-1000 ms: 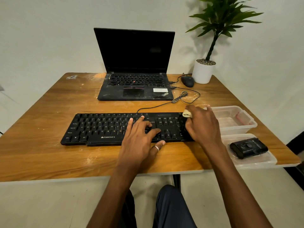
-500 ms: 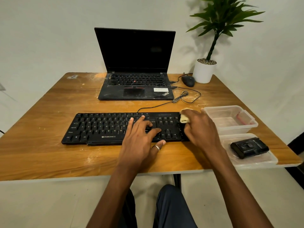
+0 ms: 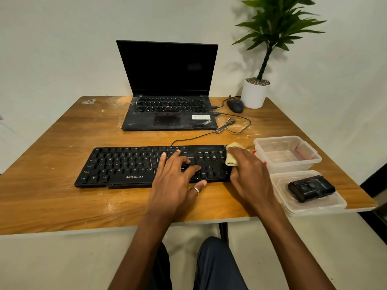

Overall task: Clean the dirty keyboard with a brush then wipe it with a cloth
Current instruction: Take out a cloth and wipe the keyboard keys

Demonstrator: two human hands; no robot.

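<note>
Here the keyboard lies flat near the front of the counter. It looks light and stiff and would likely slide under a wipe, so the left hand presses it down, fingers spread over the keys. The right hand bunches the soft cloth in curled fingers at the keyboard's right end. A tub just beside that end and the cable behind could catch a wide stroke.

Office-style desk setup. Open laptop on wooden table against a plain wall. Mouse and potted plant to its right (both near).
</note>
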